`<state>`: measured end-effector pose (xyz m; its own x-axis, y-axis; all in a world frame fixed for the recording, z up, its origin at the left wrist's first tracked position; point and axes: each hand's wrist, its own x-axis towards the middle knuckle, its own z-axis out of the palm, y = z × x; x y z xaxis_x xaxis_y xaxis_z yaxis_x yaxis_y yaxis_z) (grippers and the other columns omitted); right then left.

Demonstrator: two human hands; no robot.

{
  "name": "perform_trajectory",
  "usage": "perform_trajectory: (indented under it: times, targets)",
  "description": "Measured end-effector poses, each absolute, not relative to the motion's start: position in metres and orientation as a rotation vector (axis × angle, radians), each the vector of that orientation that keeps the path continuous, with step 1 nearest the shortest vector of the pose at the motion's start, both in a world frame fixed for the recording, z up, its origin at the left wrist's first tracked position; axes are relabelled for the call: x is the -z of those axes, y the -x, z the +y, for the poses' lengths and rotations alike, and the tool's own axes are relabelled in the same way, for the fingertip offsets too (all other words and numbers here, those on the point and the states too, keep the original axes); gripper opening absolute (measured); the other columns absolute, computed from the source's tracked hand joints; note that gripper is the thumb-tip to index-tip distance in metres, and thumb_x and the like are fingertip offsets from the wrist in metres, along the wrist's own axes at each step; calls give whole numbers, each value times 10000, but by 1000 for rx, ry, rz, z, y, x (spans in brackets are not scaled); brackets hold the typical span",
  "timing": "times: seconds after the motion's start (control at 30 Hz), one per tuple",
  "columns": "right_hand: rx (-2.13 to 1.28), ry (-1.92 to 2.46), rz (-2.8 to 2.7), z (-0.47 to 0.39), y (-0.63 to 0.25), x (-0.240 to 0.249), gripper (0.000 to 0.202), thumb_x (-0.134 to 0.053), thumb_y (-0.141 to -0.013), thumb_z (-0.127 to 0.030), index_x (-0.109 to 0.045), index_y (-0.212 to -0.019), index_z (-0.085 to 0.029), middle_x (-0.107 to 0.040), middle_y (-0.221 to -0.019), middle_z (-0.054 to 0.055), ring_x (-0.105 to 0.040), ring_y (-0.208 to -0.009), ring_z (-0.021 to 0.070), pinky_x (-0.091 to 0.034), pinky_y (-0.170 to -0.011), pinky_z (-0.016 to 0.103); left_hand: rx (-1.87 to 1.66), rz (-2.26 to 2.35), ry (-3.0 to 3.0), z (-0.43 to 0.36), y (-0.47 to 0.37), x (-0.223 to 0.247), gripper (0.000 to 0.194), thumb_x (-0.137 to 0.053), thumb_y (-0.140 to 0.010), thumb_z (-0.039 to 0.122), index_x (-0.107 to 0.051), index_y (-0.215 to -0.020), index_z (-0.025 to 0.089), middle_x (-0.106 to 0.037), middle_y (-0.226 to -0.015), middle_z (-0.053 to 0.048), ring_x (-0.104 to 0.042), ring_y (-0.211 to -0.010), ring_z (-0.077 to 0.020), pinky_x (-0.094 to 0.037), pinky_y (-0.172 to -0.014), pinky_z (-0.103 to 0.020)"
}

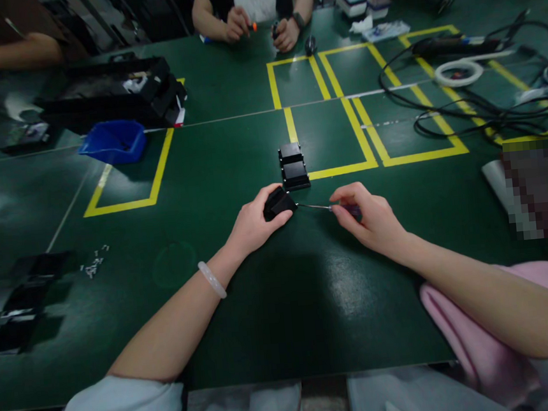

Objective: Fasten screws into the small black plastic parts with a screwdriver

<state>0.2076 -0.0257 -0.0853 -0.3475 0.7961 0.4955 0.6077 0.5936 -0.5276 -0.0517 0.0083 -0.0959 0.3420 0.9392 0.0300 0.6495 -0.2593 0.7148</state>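
Observation:
My left hand (254, 225) is closed around a small black box (279, 204) on the green table, thumb on its near side. In my right hand (370, 217) is a screwdriver (315, 207), its thin metal shaft pointing left. The shaft's tip meets a corner of the box, at a small bright screw or stud. My fingers hide most of the screwdriver's handle. Just beyond the box, two more black boxes (293, 165) with bright studs along their sides stand in a row. Several small screws (95, 263) lie scattered on the table to the left.
Black flat parts (23, 298) lie at the left edge. A blue bin (115, 142) stands before black trays (105, 92). Dark cables (467, 112) and a white coil (458, 73) cover the right. Pink cloth (452, 324) lies under my right forearm. Other people's hands (286, 35) work across the table.

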Motion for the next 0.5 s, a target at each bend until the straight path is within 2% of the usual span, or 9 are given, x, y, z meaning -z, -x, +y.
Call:
perform_trajectory:
  times: [0.17,0.37,0.5]
  targets:
    - [-342,1118,-2090,-25,-208,84,125,-511,-986,-299,-556,-1045,-199,-673,-808,31,-697,-682,176,-507,-600,274,-620,1376,-2002,8,52,96,639,-642,-874,505,-488,-1422,215,-677,-1245,-95,-674,-1079,-288,-528,-901,-396]
    - [-318,1103,-2073,-26,-207,84,99,-542,-951,-251,-554,-1039,-207,-665,-801,22,-690,-685,173,-513,-619,274,-615,1371,-1998,8,52,96,640,-636,-879,505,-480,-1430,218,-675,-1256,-100,-676,-1088,-289,-533,-911,-402]
    - [-342,1117,-2063,-26,-207,84,111,-541,-961,-278,-551,-1046,-208,-657,-775,11,-681,-663,169,-510,-611,273,-619,1389,-2006,8,52,96,637,-641,-871,506,-492,-1421,222,-682,-1243,-97,-680,-1082,-294,-531,-920,-411]
